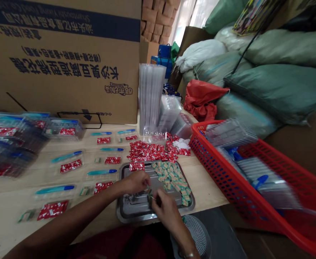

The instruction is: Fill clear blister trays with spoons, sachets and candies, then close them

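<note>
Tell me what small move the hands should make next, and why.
Probably the left hand and right hand should lay the small item they seem to pinch into a clear plastic tray, because the trays nearby already hold a red packet, a blue stick and a striped piece.

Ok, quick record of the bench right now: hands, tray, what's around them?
Left hand: over a shallow steel tray, grip unclear
Right hand: close to left hand, grip unclear
On tray: small beige green-striped cubes
Beside tray: red-and-white printed wrappers
Also: red plastic basket
</note>
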